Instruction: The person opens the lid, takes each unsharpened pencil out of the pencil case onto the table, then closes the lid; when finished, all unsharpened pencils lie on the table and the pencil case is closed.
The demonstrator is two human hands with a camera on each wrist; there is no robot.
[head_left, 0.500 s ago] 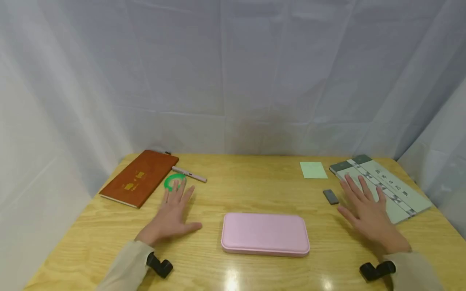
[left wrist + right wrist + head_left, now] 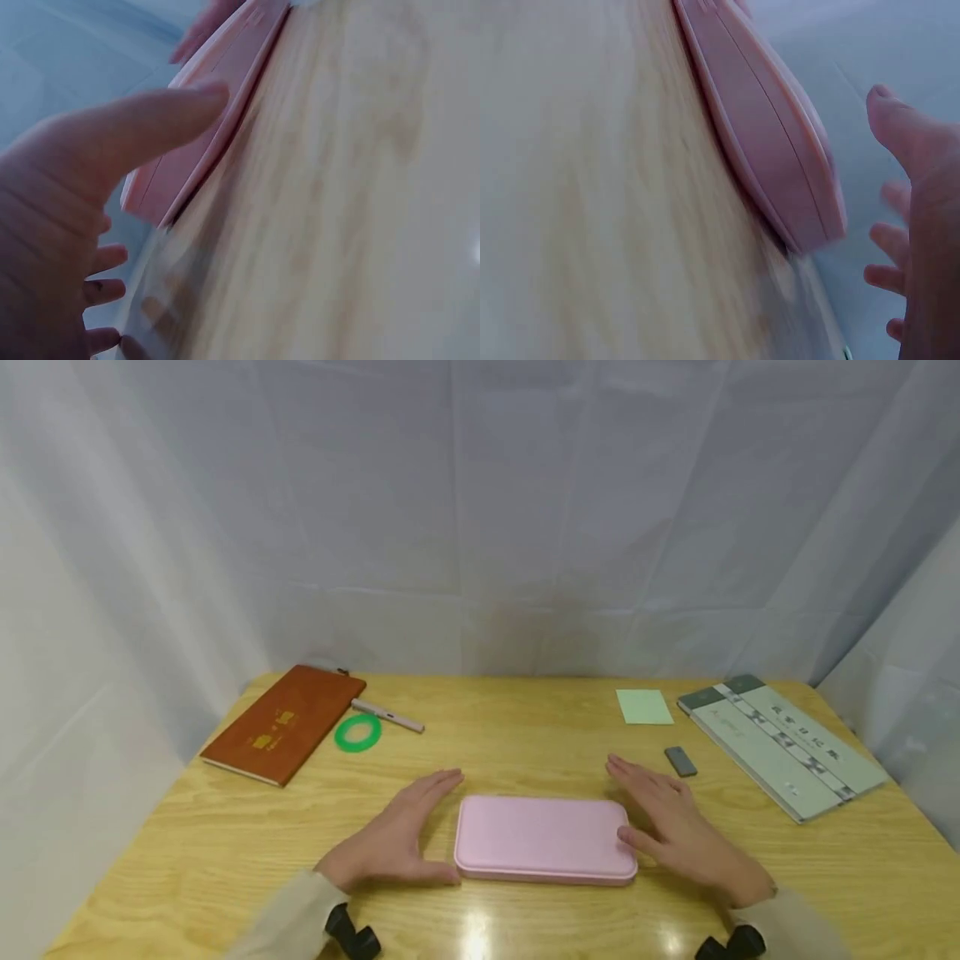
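Observation:
A pink case with rounded corners lies flat on the wooden table, its lid closed. On its left side is my left hand, thumb spread from the straight fingers, the thumb tip right at the case's front left corner. My right hand is at the other end, fingers extended past the back right corner and thumb overlapping the right edge in the head view. The left wrist view shows the left thumb in front of the case's side. In the right wrist view a seam runs along the case's side, apart from the right thumb.
A brown notebook, a pen and a green tape ring lie at the back left. Back right are a pale green sticky note pad, a small grey block and a grey-green notebook. White curtains surround the table.
Both hands have moved inward, from near the green ring and the grey-green notebook to either end of the pink case. The case stays in place.

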